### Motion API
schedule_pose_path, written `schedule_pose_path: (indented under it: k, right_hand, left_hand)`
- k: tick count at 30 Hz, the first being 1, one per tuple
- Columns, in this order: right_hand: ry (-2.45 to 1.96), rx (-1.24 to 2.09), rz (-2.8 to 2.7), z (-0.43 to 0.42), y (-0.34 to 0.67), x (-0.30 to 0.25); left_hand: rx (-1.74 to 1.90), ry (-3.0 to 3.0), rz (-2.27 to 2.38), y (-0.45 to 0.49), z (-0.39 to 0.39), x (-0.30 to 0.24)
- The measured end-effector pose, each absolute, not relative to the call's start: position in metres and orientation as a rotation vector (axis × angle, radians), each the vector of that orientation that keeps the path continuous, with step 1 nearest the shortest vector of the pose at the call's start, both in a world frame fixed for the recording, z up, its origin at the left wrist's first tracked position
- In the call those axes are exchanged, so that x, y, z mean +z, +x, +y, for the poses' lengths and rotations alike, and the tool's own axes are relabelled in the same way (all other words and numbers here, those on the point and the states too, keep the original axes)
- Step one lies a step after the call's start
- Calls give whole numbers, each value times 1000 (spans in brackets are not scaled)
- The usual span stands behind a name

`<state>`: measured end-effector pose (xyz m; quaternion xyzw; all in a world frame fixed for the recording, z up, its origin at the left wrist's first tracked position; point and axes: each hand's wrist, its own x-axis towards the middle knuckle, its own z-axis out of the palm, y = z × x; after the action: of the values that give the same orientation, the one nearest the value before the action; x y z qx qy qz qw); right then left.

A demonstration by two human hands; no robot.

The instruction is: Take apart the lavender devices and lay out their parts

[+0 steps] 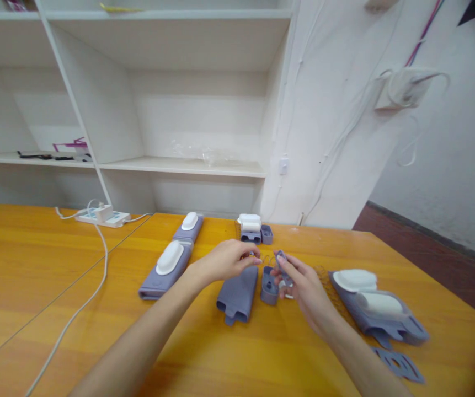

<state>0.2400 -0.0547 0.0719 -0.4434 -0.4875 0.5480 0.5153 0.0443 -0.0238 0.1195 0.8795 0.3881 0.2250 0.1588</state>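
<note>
While the two hands meet over the middle of the orange table (pixel 55 264), the small work between them is hard to make out. The left hand (pixel 225 260) has thumb and fingertips pinched closed just beside a thin wire spring (pixel 265 258). The spring is blurred, and we cannot tell if the fingers really hold its end. The right hand (pixel 305 286) grips a small purple part (pixel 282 258) between thumb and fingers, a little above the table, and its lower half is hidden by the fingers.

Just under both hands stands a small purple housing (pixel 268 286), and a purple sleeve (pixel 238 295) lies at its left side. Both forearms are cut off by the lower edge.

At the right we see a pile of purple cases (pixel 386 325) with white pads, smeared by blur, one partly covering the other. A flat purple plate (pixel 398 365) lies near them. At the left lie two purple units (pixel 166 270) with white caps.

The power strip (pixel 103 216) carries pale blue print, too small for us to read. The dark and pink things on the shelf (pixel 179 165) we cannot identify.
</note>
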Motion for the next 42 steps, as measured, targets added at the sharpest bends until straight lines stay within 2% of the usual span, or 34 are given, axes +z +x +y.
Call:
schedule_pose_path:
  k: [3,6,12,17,25,32,37,42]
  right_hand:
    - [-988,1135,-1193,-49,245,71]
    - [-1105,834,-1300,-47,250,69]
    - [-1630,193,-1716,-45,259,51]
    - [-1553,-234,-1955,-52,246,45]
    - [-1230,52,-2483,-67,193,52]
    - [-1146,-44,-2509,-66,198,66]
    - [-1300,22,-2209,-48,221,102]
    - [-1415,318,-1577,9,278,125]
  left_hand:
    - [596,2439,1127,42,-22,117]
    - [472,2299,1154,35,-18,111]
    - [315,2393,1801,28,-20,97]
    - [194,2395,2000,34,-27,91]
    - [170,2329,2054,30,-29,87]
    - [173,2296,2023,22,-28,84]
    - [163,2351,1985,18,-24,77]
    - [145,2406,1930,16,-22,72]
